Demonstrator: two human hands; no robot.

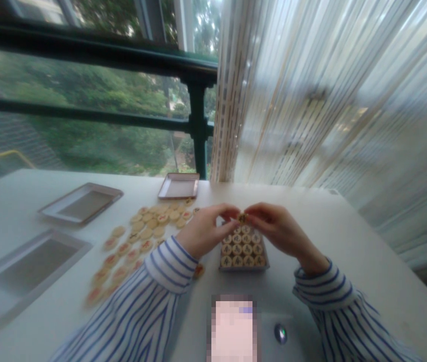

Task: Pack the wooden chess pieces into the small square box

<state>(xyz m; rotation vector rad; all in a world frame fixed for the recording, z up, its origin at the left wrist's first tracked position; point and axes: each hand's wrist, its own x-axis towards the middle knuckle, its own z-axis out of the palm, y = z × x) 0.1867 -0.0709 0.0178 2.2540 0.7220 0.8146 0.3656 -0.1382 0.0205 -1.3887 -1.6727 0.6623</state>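
A round wooden xiangqi piece (pixel 242 217) with a dark character is held above the far part of a shallow box (pixel 244 270). My right hand (pixel 275 226) pinches it from the right with closed fingers. From the left, the fingertips of my left hand (pixel 207 229) meet the same piece, thumb and fingers drawn together. Inside the box, rows of dark-marked xiangqi pieces (pixel 237 249) lie face up; my fingers hide part of the far rows. Left of the box spread many loose pieces (pixel 146 234), some marked red and others blank side up, partly behind my left forearm.
Shallow trays or lids stand on the white table: one at the back (pixel 178 197), another at the left (pixel 81 221), a third at the near left (pixel 47 286). A blurred rectangular object (pixel 234 329) and a small shiny oval object (pixel 280 333) lie in front.
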